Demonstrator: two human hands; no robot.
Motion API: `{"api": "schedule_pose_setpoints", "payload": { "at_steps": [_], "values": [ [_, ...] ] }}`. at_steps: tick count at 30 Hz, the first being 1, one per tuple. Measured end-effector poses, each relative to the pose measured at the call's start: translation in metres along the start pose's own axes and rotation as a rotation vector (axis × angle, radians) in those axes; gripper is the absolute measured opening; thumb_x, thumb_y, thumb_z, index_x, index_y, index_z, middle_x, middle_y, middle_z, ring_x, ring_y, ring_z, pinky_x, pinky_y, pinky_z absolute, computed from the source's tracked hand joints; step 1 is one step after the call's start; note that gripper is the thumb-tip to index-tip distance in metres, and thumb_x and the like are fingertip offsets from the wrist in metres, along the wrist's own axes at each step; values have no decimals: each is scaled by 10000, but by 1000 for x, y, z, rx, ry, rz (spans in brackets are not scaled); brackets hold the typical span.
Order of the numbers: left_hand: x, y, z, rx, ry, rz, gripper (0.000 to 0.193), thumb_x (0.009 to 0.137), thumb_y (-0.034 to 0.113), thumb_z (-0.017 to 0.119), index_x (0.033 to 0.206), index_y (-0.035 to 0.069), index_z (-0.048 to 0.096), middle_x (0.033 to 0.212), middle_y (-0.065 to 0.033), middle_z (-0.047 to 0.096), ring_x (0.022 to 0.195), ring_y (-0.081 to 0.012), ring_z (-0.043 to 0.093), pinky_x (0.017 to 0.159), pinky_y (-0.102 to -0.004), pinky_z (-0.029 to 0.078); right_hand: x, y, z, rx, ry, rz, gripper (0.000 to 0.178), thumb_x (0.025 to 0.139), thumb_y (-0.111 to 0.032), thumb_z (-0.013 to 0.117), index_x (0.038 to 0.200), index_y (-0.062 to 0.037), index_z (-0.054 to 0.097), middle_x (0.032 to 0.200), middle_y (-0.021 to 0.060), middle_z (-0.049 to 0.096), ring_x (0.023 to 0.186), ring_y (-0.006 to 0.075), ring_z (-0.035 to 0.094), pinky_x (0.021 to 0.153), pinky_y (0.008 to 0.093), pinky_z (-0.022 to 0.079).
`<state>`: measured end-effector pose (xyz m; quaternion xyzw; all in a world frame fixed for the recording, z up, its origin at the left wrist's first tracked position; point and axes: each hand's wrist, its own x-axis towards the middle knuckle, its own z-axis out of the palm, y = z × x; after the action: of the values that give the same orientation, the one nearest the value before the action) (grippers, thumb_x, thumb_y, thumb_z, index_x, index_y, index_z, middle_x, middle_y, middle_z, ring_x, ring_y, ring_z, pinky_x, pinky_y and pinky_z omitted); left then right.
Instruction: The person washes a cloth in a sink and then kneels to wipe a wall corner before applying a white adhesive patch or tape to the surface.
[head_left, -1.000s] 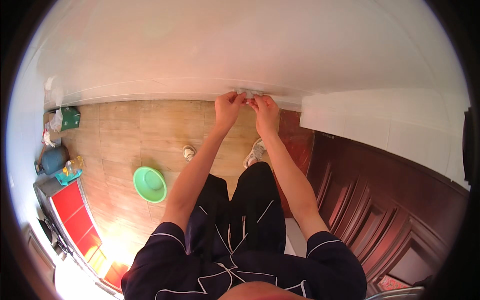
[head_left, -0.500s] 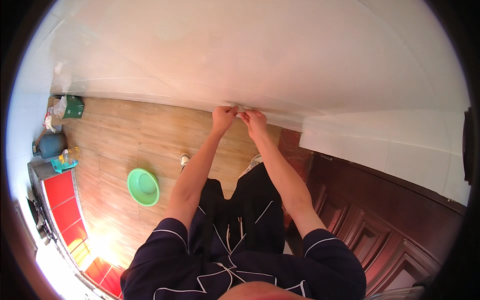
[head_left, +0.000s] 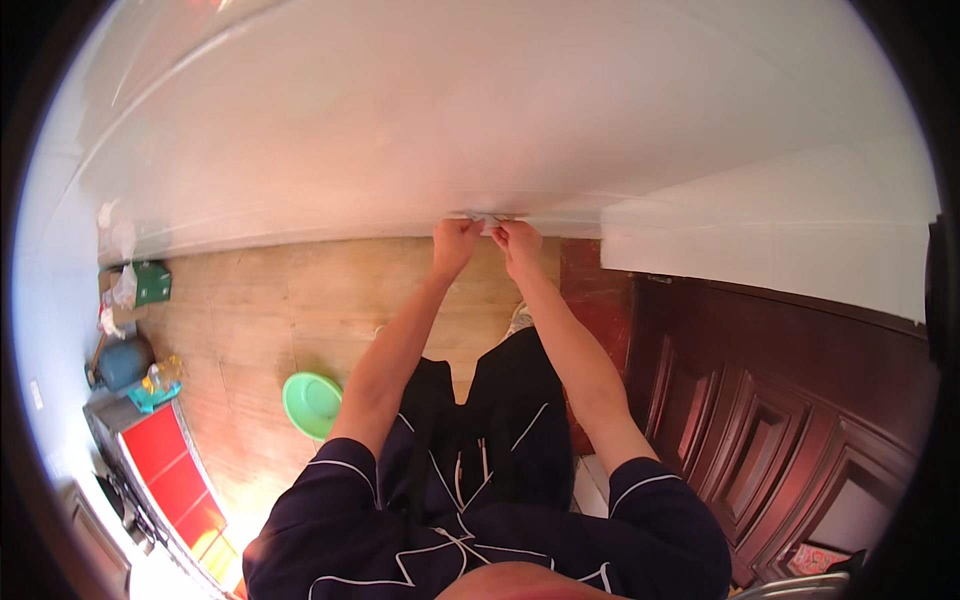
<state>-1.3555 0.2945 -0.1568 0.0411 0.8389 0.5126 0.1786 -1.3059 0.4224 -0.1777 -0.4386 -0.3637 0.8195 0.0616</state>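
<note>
Both arms reach forward to the pale wall (head_left: 400, 120). My left hand (head_left: 455, 246) is closed, its thumb and fingers pinching a small, thin whitish piece (head_left: 487, 221). From the other side my right hand (head_left: 520, 245) pinches the same piece, its fingertips close to those of the left. The piece is too small for me to tell its kind. Whether it touches the wall I cannot tell.
A green basin (head_left: 313, 405) stands on the wood-look floor (head_left: 240, 330) at left. Beyond it are a blue gas cylinder (head_left: 124, 362), a green box (head_left: 152, 283) and a red-fronted counter (head_left: 160, 450). A dark red panelled door (head_left: 750, 430) is on the right.
My view has tilted and turned, so the basin, cylinder and counter appear lower and further right. My hands stay close together on the whitish piece.
</note>
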Motion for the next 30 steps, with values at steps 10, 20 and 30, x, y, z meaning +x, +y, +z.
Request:
{"api": "schedule_pose_setpoints", "payload": {
  "at_steps": [10,20,30],
  "values": [
    [-37,125,-2,-414,-117,52,252,875,163,652,856,-86,686,719,-125,698,690,-131,672,636,-252,508,-93,-110,7,-174,-27,-456,77,865,-26,590,798,-3,561,776,84,630,699,177,640,648,282,506],
    [-30,105,16,-406,-102,6,252,860,148,676,853,-104,689,735,-104,694,666,-122,647,633,-228,506,-74,-92,-11,-79,-41,-473,94,872,-17,574,786,15,555,759,102,633,694,185,650,660,294,516],
    [-4,33,102,-256,-97,-99,272,890,139,638,804,-116,676,767,-122,689,700,-135,652,651,-239,533,19,-63,-91,-218,-152,-288,132,890,-34,565,794,56,574,827,142,654,740,229,680,656,299,549]
  ]
}}
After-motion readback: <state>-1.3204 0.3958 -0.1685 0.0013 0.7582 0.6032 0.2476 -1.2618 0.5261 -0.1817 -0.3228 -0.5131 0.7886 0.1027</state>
